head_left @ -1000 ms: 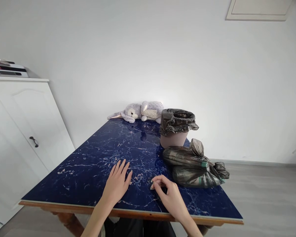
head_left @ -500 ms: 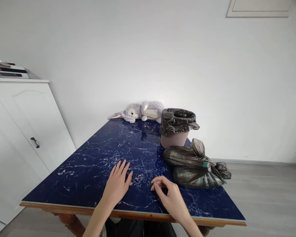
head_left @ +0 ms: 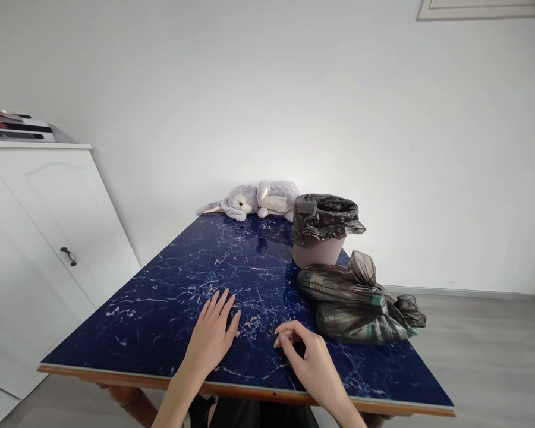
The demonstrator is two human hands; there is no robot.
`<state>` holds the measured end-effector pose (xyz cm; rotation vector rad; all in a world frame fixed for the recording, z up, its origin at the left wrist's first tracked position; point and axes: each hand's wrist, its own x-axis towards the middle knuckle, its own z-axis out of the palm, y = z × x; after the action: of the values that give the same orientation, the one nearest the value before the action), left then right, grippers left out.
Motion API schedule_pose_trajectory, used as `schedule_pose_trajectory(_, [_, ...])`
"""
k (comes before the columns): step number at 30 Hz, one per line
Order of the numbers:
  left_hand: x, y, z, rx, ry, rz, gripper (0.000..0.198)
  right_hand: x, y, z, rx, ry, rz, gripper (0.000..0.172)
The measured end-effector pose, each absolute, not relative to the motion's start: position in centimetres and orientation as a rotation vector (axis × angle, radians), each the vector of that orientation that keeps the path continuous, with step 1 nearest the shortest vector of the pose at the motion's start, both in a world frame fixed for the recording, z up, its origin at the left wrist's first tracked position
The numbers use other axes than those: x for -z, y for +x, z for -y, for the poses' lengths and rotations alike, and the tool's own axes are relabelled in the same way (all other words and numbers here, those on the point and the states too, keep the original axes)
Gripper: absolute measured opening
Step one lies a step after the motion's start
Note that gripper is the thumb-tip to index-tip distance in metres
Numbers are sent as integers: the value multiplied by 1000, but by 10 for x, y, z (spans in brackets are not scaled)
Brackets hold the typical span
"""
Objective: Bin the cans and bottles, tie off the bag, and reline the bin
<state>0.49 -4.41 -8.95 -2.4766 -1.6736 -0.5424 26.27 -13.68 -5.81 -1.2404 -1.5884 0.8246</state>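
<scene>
My left hand [head_left: 213, 333] lies flat, palm down, on the blue marbled table [head_left: 160, 315], fingers spread and nothing held. To its right, my right hand [head_left: 305, 356] rests on the table with its fingers curled and the thumb and fingertips together; whether anything small is between them cannot be made out. Just beyond the right hand lie knotted dark plastic bags [head_left: 361, 321], not touched by it. Behind them stands a pinkish-grey bin [head_left: 316, 252] with a black liner [head_left: 325, 217] folded over its rim.
A grey plush rabbit [head_left: 267, 199] lies on its side at the table's far edge by the wall. A white cabinet [head_left: 62, 202] with items on top [head_left: 18, 128] stands at the left. Grey floor [head_left: 485, 351] shows at the right.
The camera view has shifted slightly, so the bin and bags appear a little further right. Both hands keep their place and pose on the table.
</scene>
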Motion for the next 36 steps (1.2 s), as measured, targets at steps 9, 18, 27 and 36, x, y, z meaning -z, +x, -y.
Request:
schedule_pose_trajectory(9, [88,5,45,559,-2487,1677,62,57,263,137,-819,-1238,1587,25])
schedule_pose_trajectory(18, [90,4,43,553,-2470,1674,61,57,263,137,-833,-1246,1587,25])
schedule_pose_trajectory(27, [90,4,43,562,-2478,1666,61,59,263,136,-814,-1241,1592,25])
schedule_pose_trajectory(36, [93,4,42,599,-2465,1656,59,59,263,138,-810,-1235,1599,25])
